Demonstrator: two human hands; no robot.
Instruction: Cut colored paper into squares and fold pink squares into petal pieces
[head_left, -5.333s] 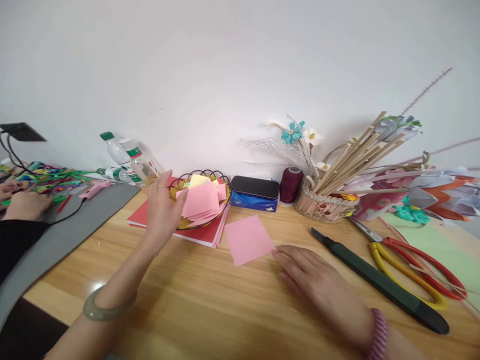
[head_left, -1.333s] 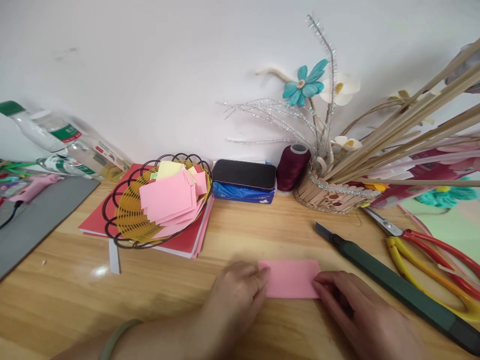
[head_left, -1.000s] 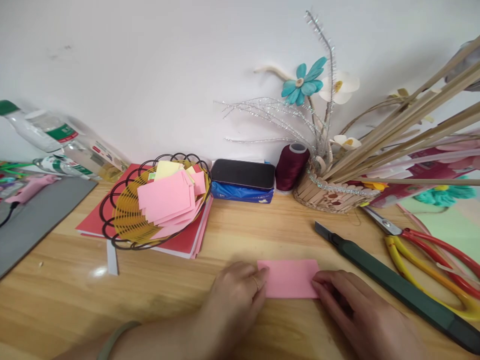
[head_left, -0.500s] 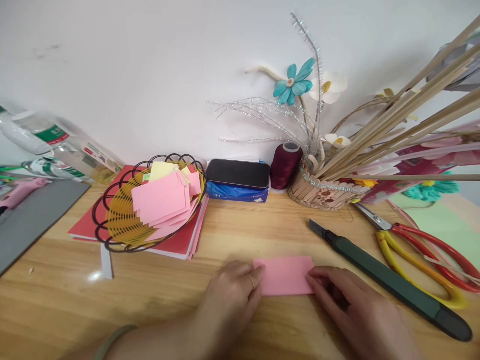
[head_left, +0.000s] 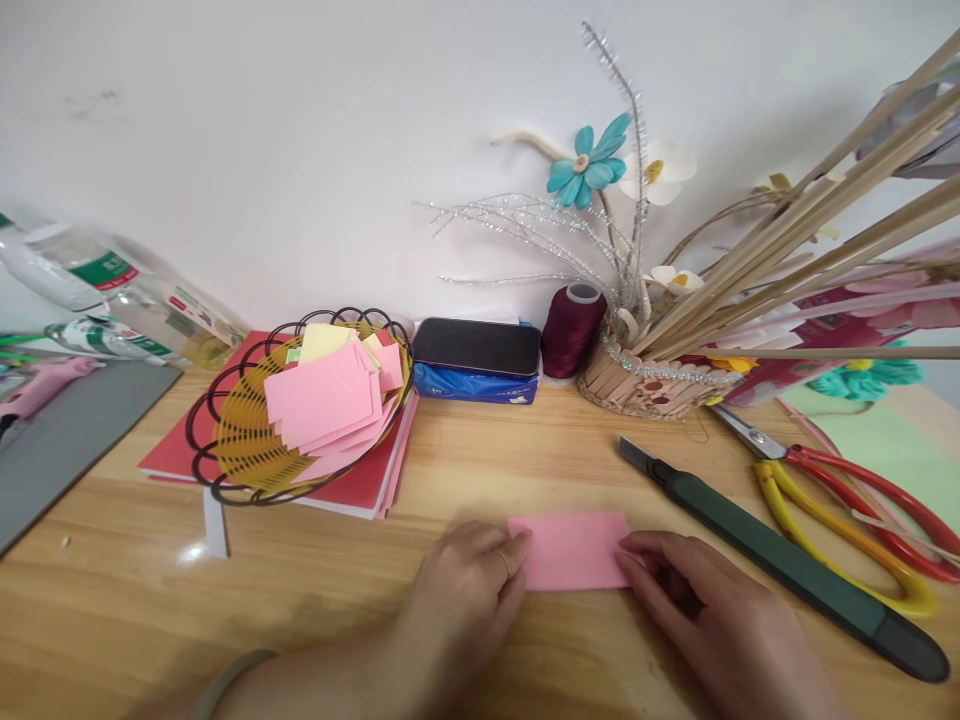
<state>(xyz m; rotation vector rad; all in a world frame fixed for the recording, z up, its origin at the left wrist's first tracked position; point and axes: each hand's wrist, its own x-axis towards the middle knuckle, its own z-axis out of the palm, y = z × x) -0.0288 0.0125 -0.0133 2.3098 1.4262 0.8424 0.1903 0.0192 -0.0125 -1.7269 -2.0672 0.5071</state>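
A small pink paper rectangle (head_left: 576,552) lies on the wooden table at the lower middle of the head view. My left hand (head_left: 469,590), with a ring on one finger, pinches its left edge between thumb and fingertips. The right edge is gripped the same way by my right hand (head_left: 709,600). Just beyond my right hand lies a dark green utility knife (head_left: 772,540) with its blade end showing. Red-and-yellow-handled scissors (head_left: 817,460) rest behind the knife.
On red paper sheets (head_left: 169,455) at left sits a yellow wicker basket (head_left: 244,440) holding pink and yellow papers. Along the wall stand a phone (head_left: 477,345) on a blue packet (head_left: 476,384), a maroon thread spool (head_left: 571,330) and a stick-covered pot (head_left: 649,385). Plastic bottles (head_left: 112,275) are far left.
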